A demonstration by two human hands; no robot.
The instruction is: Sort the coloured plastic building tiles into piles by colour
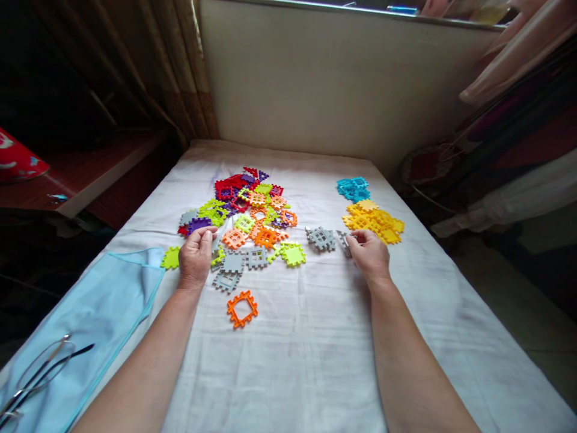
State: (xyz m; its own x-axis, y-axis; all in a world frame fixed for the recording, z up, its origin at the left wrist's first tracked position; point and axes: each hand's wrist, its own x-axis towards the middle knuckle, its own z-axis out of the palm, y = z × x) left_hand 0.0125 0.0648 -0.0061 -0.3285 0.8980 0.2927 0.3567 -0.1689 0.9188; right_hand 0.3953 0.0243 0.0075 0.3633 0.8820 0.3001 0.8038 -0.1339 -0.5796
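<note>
My left hand point(196, 255) is closed in a pinch at the left side of a mixed heap of interlocking plastic tiles point(265, 234). A grey tile point(215, 242) shows at its fingertips, partly hidden by them. Between the thumb and fingers of my right hand point(369, 252) is another grey tile point(345, 243). Just left of it lies a small grey pile point(321, 239). More grey tiles point(233, 261) lie right of my left hand, beside a lime tile point(294, 254). An orange square frame tile point(242, 309) lies apart, closer to me.
Beyond my right hand are a yellow pile point(374, 221) and a blue pile point(353, 188). A light blue cloth point(121, 300) with eyeglasses point(45, 367) on it covers the left edge of the white-sheeted surface point(306, 361). A pale panel point(324, 78) stands at the back.
</note>
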